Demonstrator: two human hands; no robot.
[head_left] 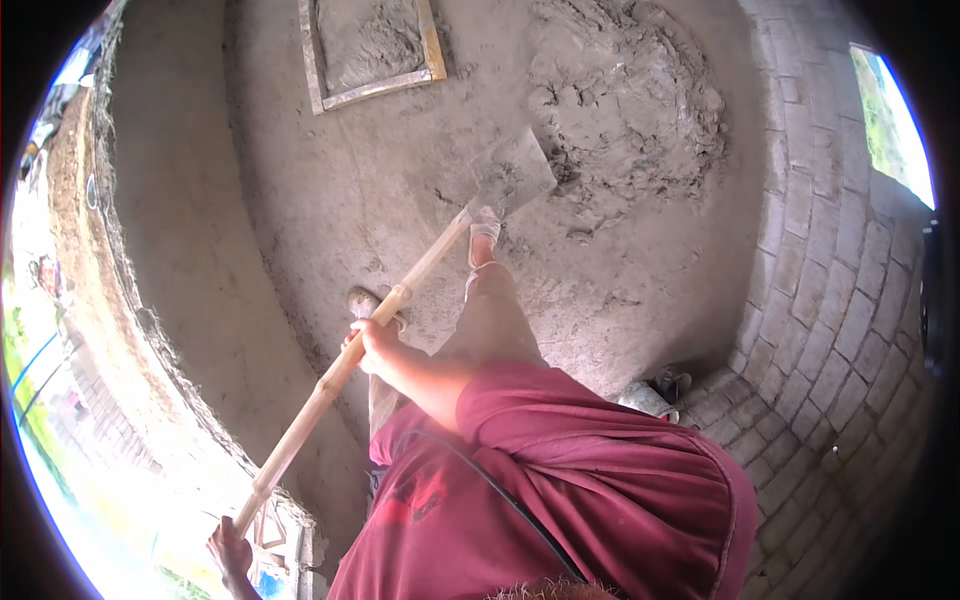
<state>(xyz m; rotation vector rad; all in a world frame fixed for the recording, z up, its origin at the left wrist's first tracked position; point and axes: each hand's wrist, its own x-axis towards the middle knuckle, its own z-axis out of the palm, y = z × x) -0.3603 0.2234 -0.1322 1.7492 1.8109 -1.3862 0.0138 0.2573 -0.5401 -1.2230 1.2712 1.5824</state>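
A long-handled shovel slants across the view, its pale bamboo-like handle (320, 397) running from the lower left up toward the middle. My right hand (375, 345) is wrapped round the middle of the handle, with the forearm reaching across my body. Lower left, my left hand (230, 545) grips the handle's end. The flat grey shovel blade (525, 172) lies low by the floor, beside the near left edge of a wet grey mortar heap (635, 105). Smears of mortar mark the blade. One of my feet (485, 232) is just below the blade.
A wooden frame (378, 88) with mortar inside lies on the floor at the far left. My other foot (362, 300) stands left of the handle. A block wall (815, 250) curves along the right, with a pale container (645, 398) near its base. A low ledge (175, 200) runs along the left.
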